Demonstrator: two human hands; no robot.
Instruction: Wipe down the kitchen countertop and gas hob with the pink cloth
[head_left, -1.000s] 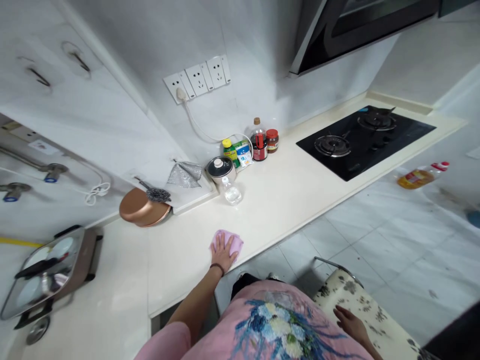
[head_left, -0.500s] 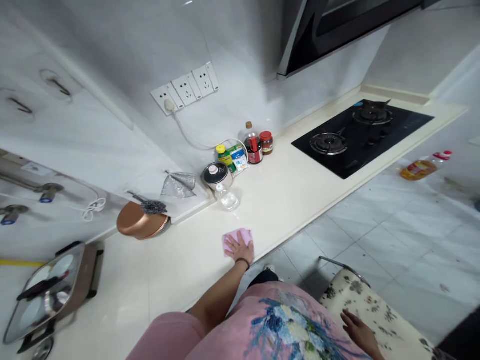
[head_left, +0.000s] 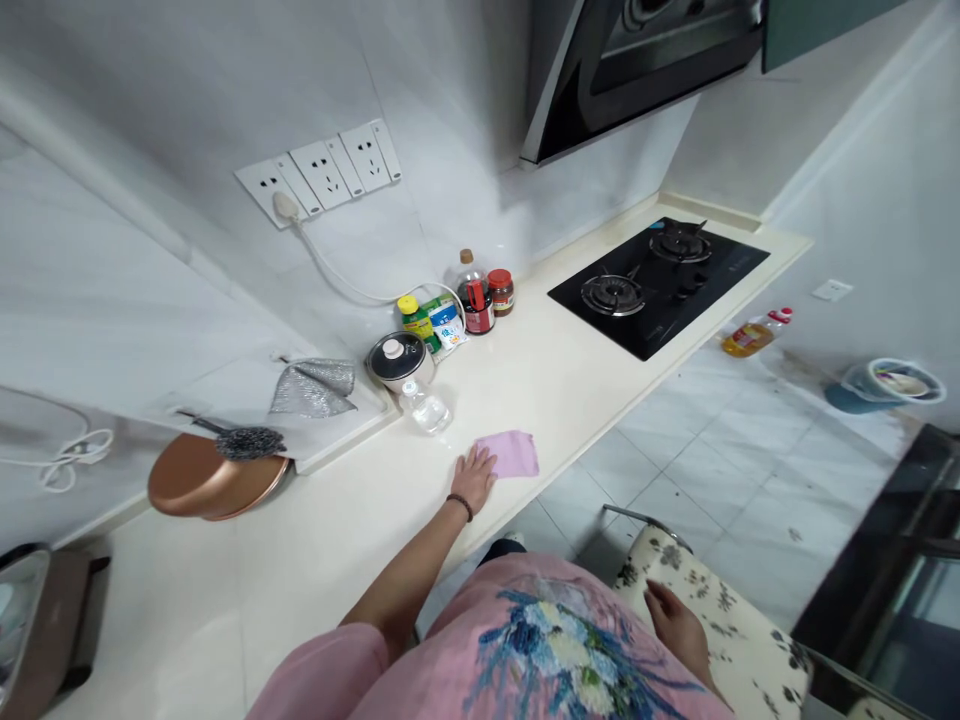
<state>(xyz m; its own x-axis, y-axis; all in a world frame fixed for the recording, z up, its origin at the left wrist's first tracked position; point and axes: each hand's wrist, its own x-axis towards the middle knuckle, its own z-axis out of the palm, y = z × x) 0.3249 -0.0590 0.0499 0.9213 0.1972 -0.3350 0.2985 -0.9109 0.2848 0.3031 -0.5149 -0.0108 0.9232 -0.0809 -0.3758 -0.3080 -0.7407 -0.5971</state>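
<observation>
My left hand (head_left: 475, 480) lies flat on the pale counter (head_left: 352, 520), its fingertips touching the left edge of a pink cloth (head_left: 510, 454). Most of the cloth spreads out flat to the right of the fingers. A dark bracelet (head_left: 460, 506) circles that wrist. Over a chair with a floral cover (head_left: 720, 590), my right hand (head_left: 679, 625) hangs beside my body, holding nothing that I can see, its fingers loosely bent. Just beyond the cloth, a clear plastic bottle (head_left: 427, 410) stands tilted in view beside a small lidded pot (head_left: 401, 362).
Against the wall are a yellow-capped container (head_left: 417, 318), a dark sauce bottle (head_left: 478, 308) and a red-lidded jar (head_left: 501, 292). A black gas hob (head_left: 652, 290) is set into the counter farther right. Copper pan (head_left: 202, 475) at left. An oil bottle (head_left: 756, 333) and bin (head_left: 862, 390) stand on the floor.
My left hand has slid from the middle of the cloth to its left edge, and the cloth now lies farther right. The view has turned right, bringing the bin into sight.
</observation>
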